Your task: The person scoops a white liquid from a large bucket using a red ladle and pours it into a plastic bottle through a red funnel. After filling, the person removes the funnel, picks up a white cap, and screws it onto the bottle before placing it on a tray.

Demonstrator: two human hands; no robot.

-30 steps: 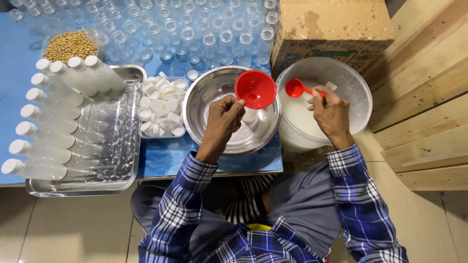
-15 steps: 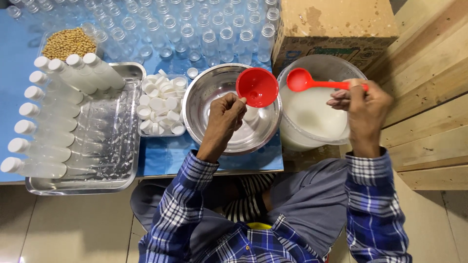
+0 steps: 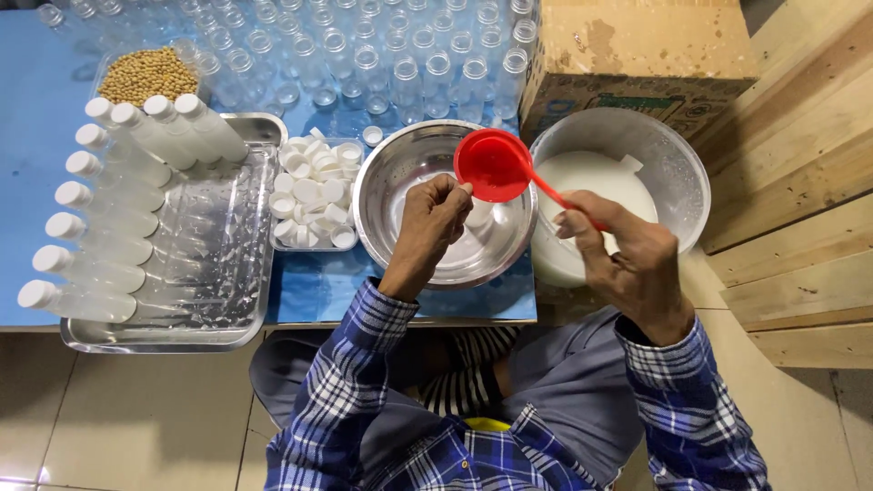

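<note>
The left hand (image 3: 435, 214) was positioned over the round stainless-steel bowl (image 3: 400, 173) at the front edge of the blue tabletop (image 3: 36, 136). Its fingers were closed around a small clear plastic bottle (image 3: 479, 215), which stood upright inside the steel bowl. A red plastic funnel (image 3: 492, 165) sat above the bottle, at the bowl's far right rim.

The right hand (image 3: 627, 259) was curled shut around the handle of a red plastic ladle (image 3: 555, 193). The handle ran from the fingers up and left to the funnel; the ladle's scoop could not be told apart from the funnel. This hand hovered over the near rim of a round translucent white tub (image 3: 677, 168) of white liquid, which stood just right of the steel bowl at the tabletop's front right corner.

A small clear tray of white bottle caps (image 3: 314, 191) lay just left of the steel bowl. Further left, a rectangular stainless-steel tray (image 3: 218, 291) sat at the front left corner, with capped bottles of white liquid (image 3: 100, 227) lying along its left and far sides. A clear container of yellow soybeans (image 3: 145, 75) stood beyond that tray. Rows of empty uncapped clear bottles (image 3: 382, 45) lined the far edge. A brown cardboard box (image 3: 637, 55) occupied the far right corner.
</note>
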